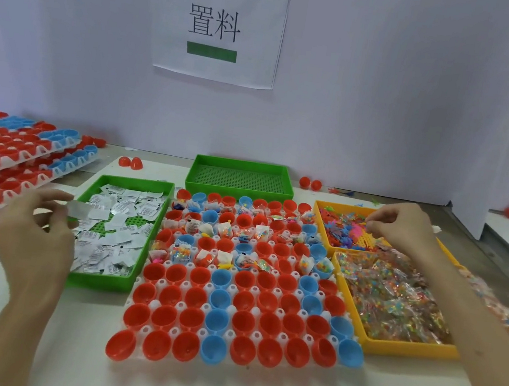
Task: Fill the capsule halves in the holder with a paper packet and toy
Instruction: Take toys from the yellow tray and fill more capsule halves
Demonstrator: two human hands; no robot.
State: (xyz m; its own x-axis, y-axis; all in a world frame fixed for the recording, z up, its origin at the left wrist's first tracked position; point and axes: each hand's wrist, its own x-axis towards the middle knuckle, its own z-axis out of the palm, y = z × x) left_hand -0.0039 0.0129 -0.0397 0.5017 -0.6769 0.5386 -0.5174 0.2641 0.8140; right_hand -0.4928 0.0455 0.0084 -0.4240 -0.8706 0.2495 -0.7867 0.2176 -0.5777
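A white holder (256,313) in the middle carries rows of red and blue capsule halves; the near rows are hollow, some middle and far ones hold packets and toys. My left hand (34,231) pinches a white paper packet (78,210) above the left edge of the green tray of paper packets (107,283). My right hand (401,228) reaches into the far yellow tray of small coloured toys (321,214), fingertips pinched among the toys; what they hold I cannot tell.
A near yellow tray (405,347) holds clear bags of coloured beads. An empty green tray (239,189) sits behind the holder. Stacked holders of capsule halves (3,162) lie at the left. Loose red capsule halves (310,183) rest by the white wall.
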